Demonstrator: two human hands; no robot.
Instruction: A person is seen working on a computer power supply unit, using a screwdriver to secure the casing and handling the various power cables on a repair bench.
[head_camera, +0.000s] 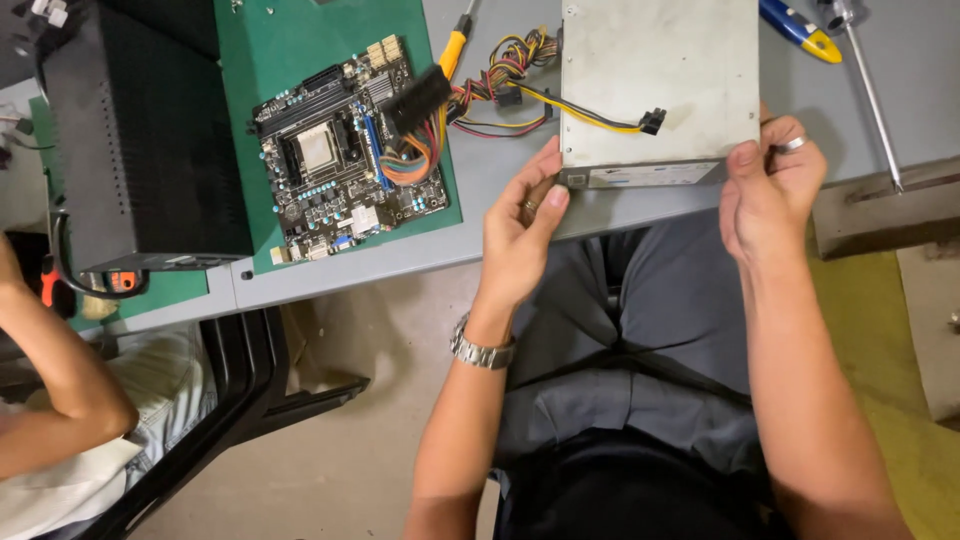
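A grey metal power supply box (655, 70) lies on the grey table (500, 170) at its near edge. My left hand (522, 225) grips the box's near left corner, thumb on its front face. My right hand (768, 185), with a ring on one finger, holds the near right corner. A bundle of coloured cables (500, 85) runs from the box's left side to a black connector plugged into a motherboard (340, 150). A yellow and black lead with a small black plug (652, 122) lies across the top of the box.
The motherboard rests on a green mat (300, 40). A black computer case (140, 130) stands at the left. A yellow-handled screwdriver (452, 45) lies beside the cables; a blue and yellow tool (800, 30) and a long metal screwdriver (870, 90) lie at the right. Another person's arm (50, 390) is at the far left.
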